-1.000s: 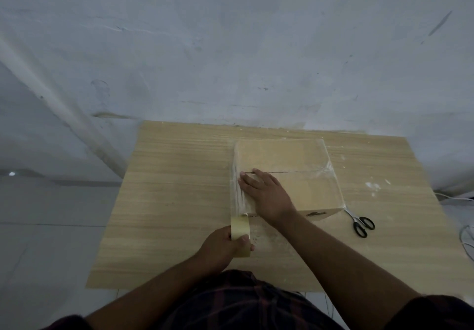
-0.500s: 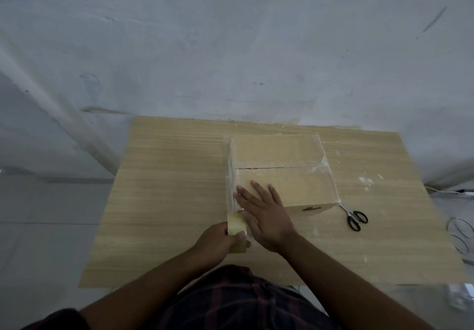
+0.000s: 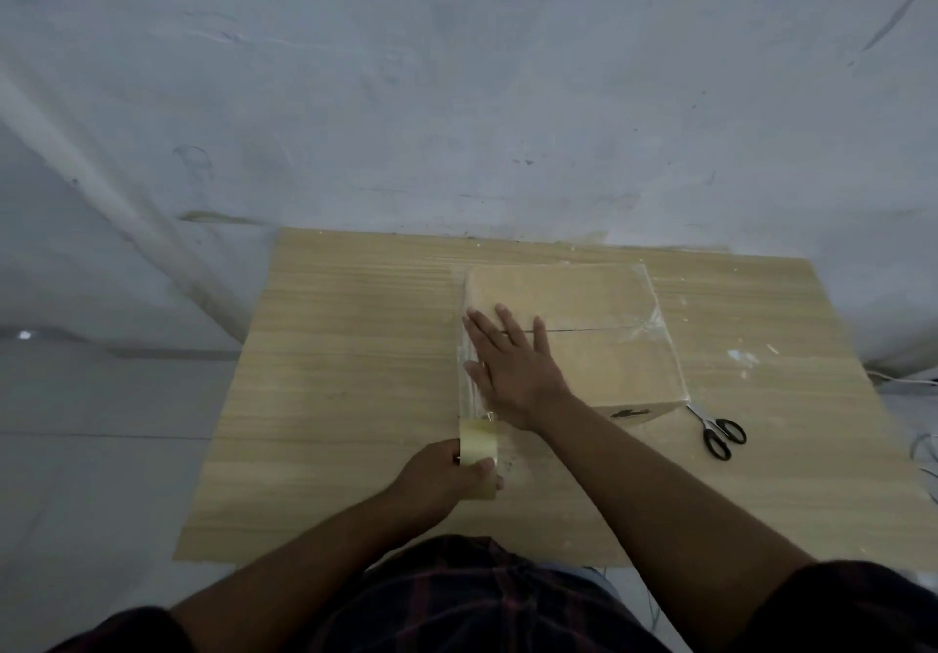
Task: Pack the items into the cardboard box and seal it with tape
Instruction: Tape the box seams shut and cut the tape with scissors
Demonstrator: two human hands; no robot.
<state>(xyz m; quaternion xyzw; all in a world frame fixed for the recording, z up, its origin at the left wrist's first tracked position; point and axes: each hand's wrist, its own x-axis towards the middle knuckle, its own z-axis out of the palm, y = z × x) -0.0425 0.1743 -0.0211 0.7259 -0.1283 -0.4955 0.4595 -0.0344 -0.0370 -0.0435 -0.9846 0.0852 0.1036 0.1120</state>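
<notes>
Sealing is in hand: the right hand (image 3: 512,373), fingers straight, presses tape along the left edge of the closed cardboard box (image 3: 583,292) at frame centre. Below, the left hand (image 3: 436,480) holds the tape roll (image 3: 477,444) in curled fingers; next the strip probably needs cutting.

The picture is dim, with a cool blue-grey cast and soft, even light that leaves shadows faint and diffuse. The tabletop (image 3: 330,398) is the brightest part. Faint glare glints on the clear tape (image 3: 652,330) at the cardboard box's (image 3: 609,297) 3 o'clock edge. Wide-angle distortion bows the wall's (image 3: 457,94) lines toward 9 o'clock. The shirt (image 3: 457,601) at 6 o'clock sinks into murk.
</notes>
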